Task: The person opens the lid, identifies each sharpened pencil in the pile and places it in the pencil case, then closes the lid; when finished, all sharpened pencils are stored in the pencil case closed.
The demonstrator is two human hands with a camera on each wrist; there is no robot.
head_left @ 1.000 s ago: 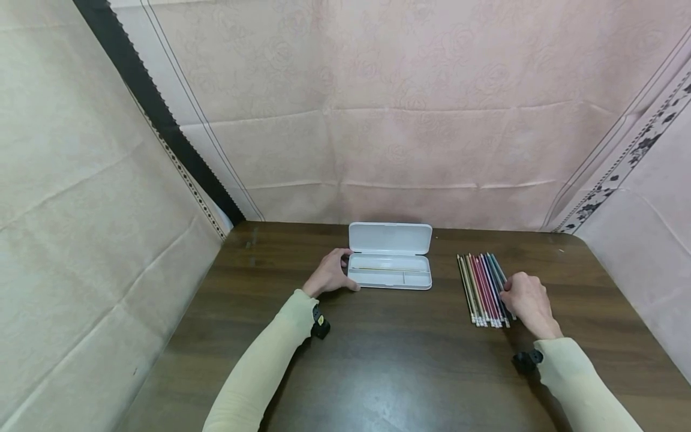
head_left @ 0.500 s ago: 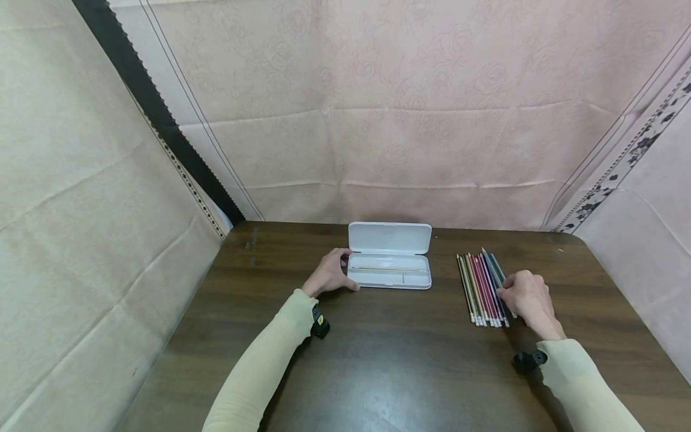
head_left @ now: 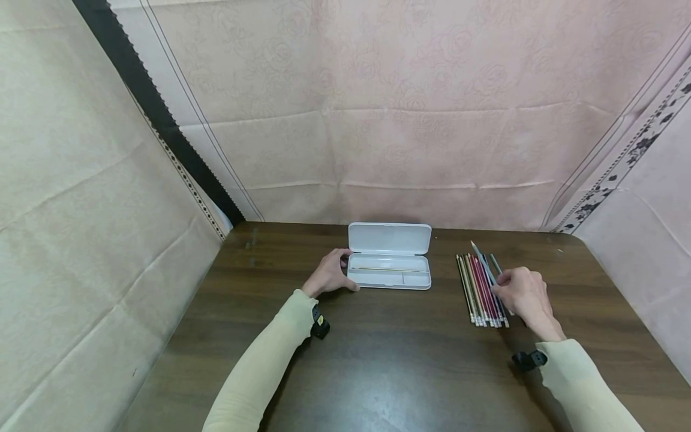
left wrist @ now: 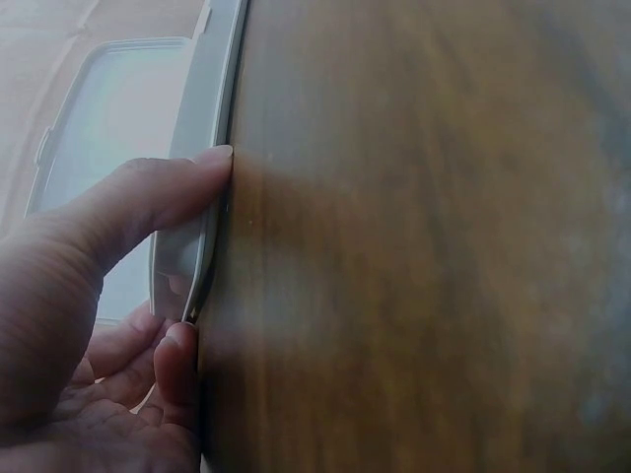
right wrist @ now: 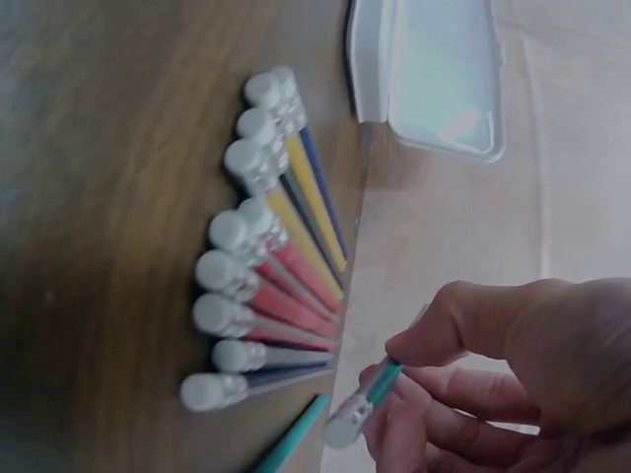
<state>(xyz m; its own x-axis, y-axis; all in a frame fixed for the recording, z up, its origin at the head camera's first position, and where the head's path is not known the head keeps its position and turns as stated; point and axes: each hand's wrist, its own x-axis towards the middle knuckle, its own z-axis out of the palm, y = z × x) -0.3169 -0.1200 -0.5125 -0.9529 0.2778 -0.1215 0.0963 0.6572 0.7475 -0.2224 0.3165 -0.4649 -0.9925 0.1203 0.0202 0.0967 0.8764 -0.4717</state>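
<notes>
A white pencil case [head_left: 372, 279] lies with its lid [head_left: 390, 239] raised; one pencil [head_left: 388, 269] rests inside. My left hand [head_left: 330, 273] grips the case's left end, thumb along the front edge and fingers behind, as the left wrist view shows. To the right, several pencils [head_left: 475, 288] with white erasers lie side by side in yellow, red and dark tones. Between thumb and fingers, my right hand [head_left: 522, 294] pinches a teal pencil [right wrist: 380, 386], its point tilted left over the row. Another teal pencil [right wrist: 291, 436] lies below that hand.
The brown wooden table [head_left: 388, 348] carries the case and pencils near its far edge. Behind it hangs a pale cloth [head_left: 399, 150], with more cloth at both sides. Each wrist wears a black camera [head_left: 321, 324].
The teal pencil in my right hand has come away from the row's right side, its point swinging left across the others. The right hand shifted slightly left and away; the left hand stayed put.
</notes>
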